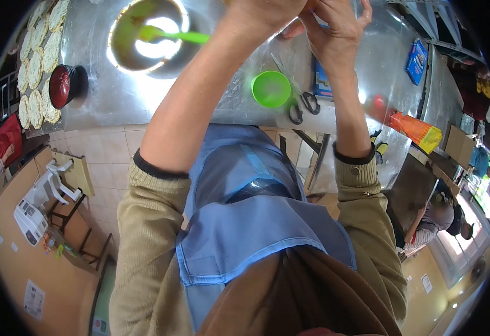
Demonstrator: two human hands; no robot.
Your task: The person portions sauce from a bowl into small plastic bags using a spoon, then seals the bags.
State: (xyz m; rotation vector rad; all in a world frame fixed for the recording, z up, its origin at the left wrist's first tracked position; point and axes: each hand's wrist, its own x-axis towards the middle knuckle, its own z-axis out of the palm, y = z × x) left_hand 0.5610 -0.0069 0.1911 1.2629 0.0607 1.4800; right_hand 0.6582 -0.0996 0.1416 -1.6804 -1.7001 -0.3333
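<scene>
At the top edge of the view my left hand is partly cut off, and its fingers are hidden. Close beside it is my right hand, with some fingers bent toward the left hand and others apart; what it holds, if anything, cannot be made out. Below the hands a green bowl stands on the metal table, beside black-handled scissors. A blue box lies partly behind my right wrist. Left of my left forearm, a large metal bowl holds a green spatula.
Flat round pieces cover the far left, next to a dark red bowl. On the right are a blue packet, an orange and yellow bag and a red round object. People sit at the lower right; another person is at the left edge.
</scene>
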